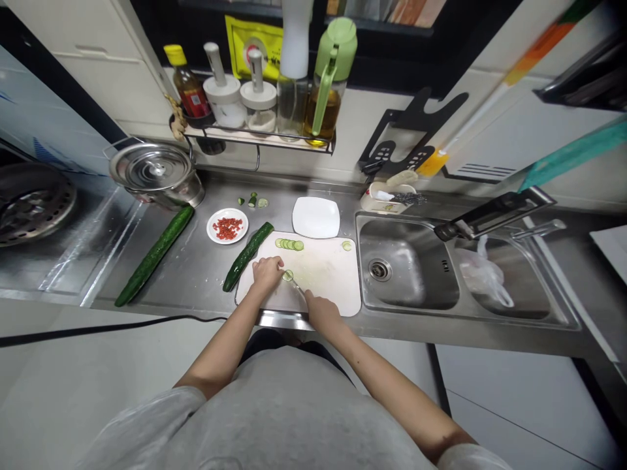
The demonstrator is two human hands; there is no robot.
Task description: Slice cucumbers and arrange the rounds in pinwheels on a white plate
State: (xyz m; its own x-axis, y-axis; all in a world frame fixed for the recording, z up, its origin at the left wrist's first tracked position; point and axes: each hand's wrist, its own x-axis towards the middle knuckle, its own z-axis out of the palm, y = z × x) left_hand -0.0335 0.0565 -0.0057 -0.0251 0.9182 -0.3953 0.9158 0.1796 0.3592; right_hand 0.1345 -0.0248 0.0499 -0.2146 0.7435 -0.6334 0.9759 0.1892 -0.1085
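A white cutting board (pixel 328 274) lies on the steel counter in front of me. My left hand (pixel 267 271) is closed over a short piece of cucumber (pixel 288 275) on the board. My right hand (pixel 321 310) grips a knife (pixel 296 286) whose blade meets that piece. A row of cut cucumber slices (pixel 289 244) sits at the board's far edge, and one slice (pixel 347 245) lies apart to the right. A long cucumber (pixel 247 256) rests across the board's left edge.
A second whole cucumber (pixel 154 256) lies left on the counter. A small dish of red bits (pixel 227 226), an empty white plate (pixel 316 217), a lidded pot (pixel 151 171) and a rack of bottles (pixel 259 134) stand behind. A double sink (pixel 411 307) lies right.
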